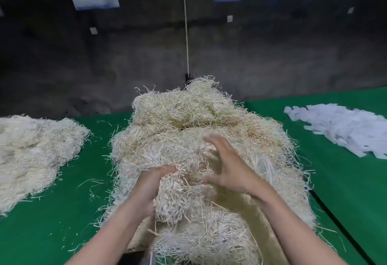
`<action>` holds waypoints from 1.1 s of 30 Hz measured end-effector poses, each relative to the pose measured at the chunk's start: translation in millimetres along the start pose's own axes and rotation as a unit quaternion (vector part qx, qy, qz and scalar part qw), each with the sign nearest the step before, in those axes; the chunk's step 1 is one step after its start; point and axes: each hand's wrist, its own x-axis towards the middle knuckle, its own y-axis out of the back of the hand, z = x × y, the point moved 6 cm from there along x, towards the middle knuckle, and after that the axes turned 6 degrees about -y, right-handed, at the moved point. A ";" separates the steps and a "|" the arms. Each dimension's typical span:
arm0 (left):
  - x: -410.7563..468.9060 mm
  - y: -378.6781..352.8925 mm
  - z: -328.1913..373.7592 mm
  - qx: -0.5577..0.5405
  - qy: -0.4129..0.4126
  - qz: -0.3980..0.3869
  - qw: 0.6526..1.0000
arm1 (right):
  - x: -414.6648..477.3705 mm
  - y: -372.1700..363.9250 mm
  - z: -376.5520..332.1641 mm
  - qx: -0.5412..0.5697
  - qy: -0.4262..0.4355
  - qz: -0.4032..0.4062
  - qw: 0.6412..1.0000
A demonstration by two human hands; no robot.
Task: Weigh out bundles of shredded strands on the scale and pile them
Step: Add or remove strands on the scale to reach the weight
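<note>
Left hand (154,183) nearest, at near-ctr of green table (62,223), fingers curled into a clump of strands (178,197), gripping it from its left side. Right hand (228,170) just beside, over the big heap (188,118), fingers spread apart, holding nothing; blurred, so contact w/ strands unclear. Second pile (35,151) at left edge; white paper slips (339,126) toward far-right corner. Scale not in view. Step, prob.: pulling one bundle free of heap. Next move needs right hand to close on clump, tease tangles loose, lift w/o dragging extra.
</note>
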 end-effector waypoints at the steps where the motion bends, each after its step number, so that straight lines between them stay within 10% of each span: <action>1: -5.2 -0.2 8.0 0.029 -0.014 -0.005 0.999 | 11.8 -3.8 4.7 -0.066 -0.002 -0.013 0.998; 6: -18.0 1.4 44.3 0.047 -0.075 0.002 0.996 | 42.0 -80.9 11.7 -0.099 -0.037 -0.117 0.988; 17: -10.1 49.4 79.5 -0.083 -0.134 0.139 0.978 | 21.4 -59.6 113.0 -0.142 -0.154 -0.072 0.975; 23: -8.8 22.4 86.2 -0.030 -0.130 0.111 0.985 | 34.1 -10.9 2.7 -0.099 0.048 0.041 0.993; 27: -12.5 13.3 87.9 0.014 -0.153 0.077 0.985 | 32.6 -75.2 -19.2 -0.070 -0.030 -0.148 0.986; 30: -4.0 4.5 77.9 0.220 -0.119 -0.109 0.962 | 30.9 -90.9 -3.1 -0.044 -0.052 -0.125 0.990; 33: -0.5 -4.7 27.2 0.510 -0.023 -0.199 0.837 | 36.9 -70.2 -2.6 0.110 -0.085 -0.019 0.990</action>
